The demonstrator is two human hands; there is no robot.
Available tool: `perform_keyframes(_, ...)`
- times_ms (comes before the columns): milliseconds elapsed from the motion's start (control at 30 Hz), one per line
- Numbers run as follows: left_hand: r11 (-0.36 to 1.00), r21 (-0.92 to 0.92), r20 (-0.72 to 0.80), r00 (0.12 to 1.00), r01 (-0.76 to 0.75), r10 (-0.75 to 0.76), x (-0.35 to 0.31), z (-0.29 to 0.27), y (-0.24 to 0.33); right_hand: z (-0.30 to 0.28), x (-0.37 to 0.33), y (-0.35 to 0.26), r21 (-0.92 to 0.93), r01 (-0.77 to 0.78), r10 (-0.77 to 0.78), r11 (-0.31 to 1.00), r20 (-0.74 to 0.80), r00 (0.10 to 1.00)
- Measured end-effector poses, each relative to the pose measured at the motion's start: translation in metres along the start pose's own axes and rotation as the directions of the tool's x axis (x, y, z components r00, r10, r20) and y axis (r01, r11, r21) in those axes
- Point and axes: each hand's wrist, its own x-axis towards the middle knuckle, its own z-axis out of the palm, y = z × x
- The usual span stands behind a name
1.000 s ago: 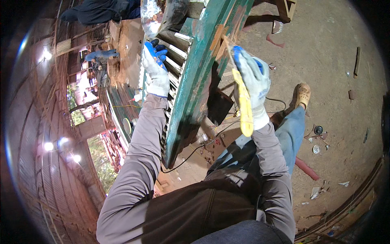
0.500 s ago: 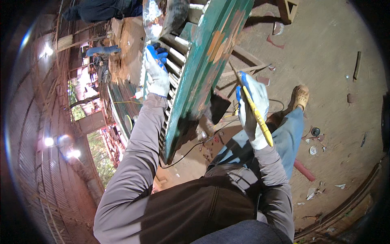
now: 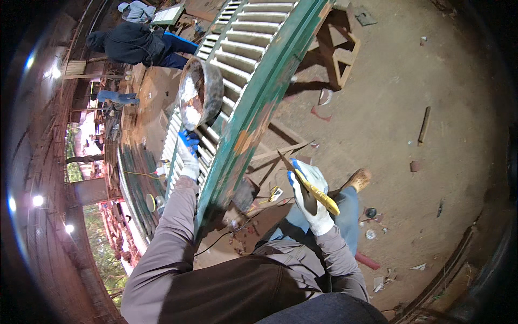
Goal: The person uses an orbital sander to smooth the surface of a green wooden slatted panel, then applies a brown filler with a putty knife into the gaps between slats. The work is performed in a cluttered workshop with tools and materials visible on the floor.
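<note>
My right hand point(image 3: 313, 197), in a white and blue work glove, is closed around a yellow-handled putty knife point(image 3: 328, 203). Its narrow dark blade points up and left, away from the shutter. A long louvered shutter point(image 3: 245, 132) with a worn green frame and pale slats stretches before me. Brown bare patches mark its frame. On the slats rests a round metal pan point(image 3: 215, 92), with white and brown stuff inside. Close against the pan's near rim, my gloved left hand point(image 3: 189, 154) lies over the slats, its fingers bent and apart; the fingertips are partly hidden.
Wooden trestles point(image 3: 342, 56) stand under the shutter. A person in dark clothes point(image 3: 132, 43) is beyond it at the far left, with another person point(image 3: 137, 11) farther back. A dark cord point(image 3: 221, 237) and scraps lie on the dirt floor. A red tube point(image 3: 368, 262) is near my leg.
The view has shifted, so more of the shutter and the whole pan show. Both hands appear lower and farther left in the picture. My right hand keeps hold of the putty knife.
</note>
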Motion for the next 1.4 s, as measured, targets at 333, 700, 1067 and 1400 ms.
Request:
perform_keyframes(333,0.953,0.227,-0.026,0.98,0.199,-0.198,-0.011,0.051,0.086,-0.122,0.054,0.016,-0.279,0.026,-0.064,0.96,-0.128,0.99)
perform_keyframes(700,0.925,0.145,0.042,0.932,0.35,-0.359,0.007,0.067,0.091,-0.151,0.112,0.01,-0.247,0.119,-0.124,0.962,-0.005,0.992)
perform_keyframes(1067,0.638,-0.734,0.17,0.972,0.234,-0.161,0.004,0.223,0.176,-0.155,0.304,-0.051,-0.243,0.183,-0.134,0.952,0.205,0.97)
perform_keyframes(1400,0.658,-0.724,0.389,0.91,0.206,0.144,0.035,0.335,0.258,-0.055,0.432,-0.108,-0.336,0.789,-0.349,0.514,0.759,0.55)
